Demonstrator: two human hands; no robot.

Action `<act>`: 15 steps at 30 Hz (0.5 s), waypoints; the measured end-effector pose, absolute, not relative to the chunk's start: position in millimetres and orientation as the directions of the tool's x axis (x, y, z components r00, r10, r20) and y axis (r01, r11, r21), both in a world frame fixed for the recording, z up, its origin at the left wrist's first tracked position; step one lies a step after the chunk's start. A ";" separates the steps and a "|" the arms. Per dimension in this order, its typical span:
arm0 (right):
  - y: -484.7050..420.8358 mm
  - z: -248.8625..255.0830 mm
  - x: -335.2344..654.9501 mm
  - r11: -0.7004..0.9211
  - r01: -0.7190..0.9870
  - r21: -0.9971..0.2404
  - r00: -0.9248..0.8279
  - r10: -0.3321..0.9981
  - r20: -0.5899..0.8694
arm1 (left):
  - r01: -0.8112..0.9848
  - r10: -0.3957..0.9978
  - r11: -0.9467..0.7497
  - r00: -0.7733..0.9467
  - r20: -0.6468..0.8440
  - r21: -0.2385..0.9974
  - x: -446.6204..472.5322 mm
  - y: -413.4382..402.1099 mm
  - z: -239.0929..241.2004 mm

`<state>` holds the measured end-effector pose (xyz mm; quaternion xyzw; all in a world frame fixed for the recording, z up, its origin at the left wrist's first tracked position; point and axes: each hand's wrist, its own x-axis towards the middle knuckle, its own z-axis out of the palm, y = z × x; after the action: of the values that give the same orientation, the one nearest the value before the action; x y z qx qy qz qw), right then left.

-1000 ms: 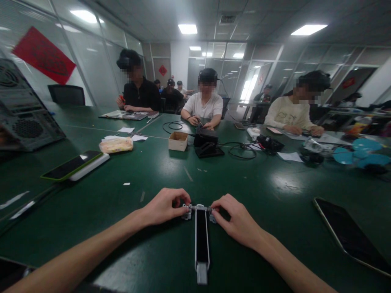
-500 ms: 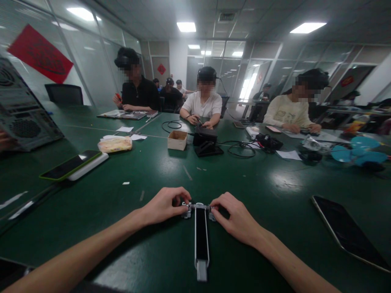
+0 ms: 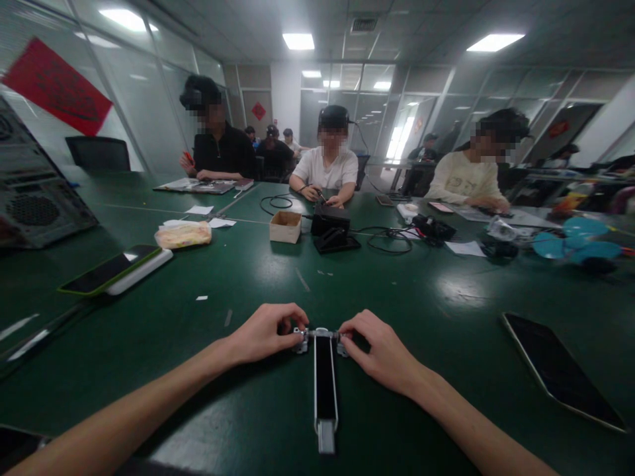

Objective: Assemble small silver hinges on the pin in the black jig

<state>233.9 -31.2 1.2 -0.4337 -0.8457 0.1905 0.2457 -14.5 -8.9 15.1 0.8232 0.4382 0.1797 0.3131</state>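
A long narrow silver and black metal device point(image 3: 325, 383) lies on the green table point(image 3: 407, 311), pointing away from me. Its far end carries a short cross bar with a small metal fitting on each side. My left hand point(image 3: 265, 334) is closed in a pinch on the left fitting. My right hand point(image 3: 380, 350) is pinched on the right fitting. Both forearms reach in from the bottom edge.
A dark phone point(image 3: 560, 370) lies at my right; a green-cased phone on a white block point(image 3: 116, 270) at my left. Farther off are a cardboard box point(image 3: 285, 227), a black device with cables point(image 3: 333, 231), a plastic bag point(image 3: 183, 234) and a computer case point(image 3: 34, 192). Several people work across the table.
Both hands stay pinched on the device's end fittings. The view has drifted slightly, so everything sits a little higher and to the left.
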 end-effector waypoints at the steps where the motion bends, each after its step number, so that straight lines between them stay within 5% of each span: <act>1: -31.1 1.1 233.8 0.551 0.640 -0.535 -0.502 0.827 0.252 | 0.611 0.832 -0.425 0.554 0.023 0.668 -14.6 -8.7 15.0; 15: -31.0 1.5 234.0 0.551 0.641 -0.534 -0.504 0.827 0.249 | 0.629 0.838 -0.437 0.544 0.038 0.643 -13.3 -10.6 15.6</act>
<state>234.0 -31.0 1.5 -0.4337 -0.8461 0.1904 0.2445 -13.3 -10.6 15.6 0.8285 0.4428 0.1792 0.2923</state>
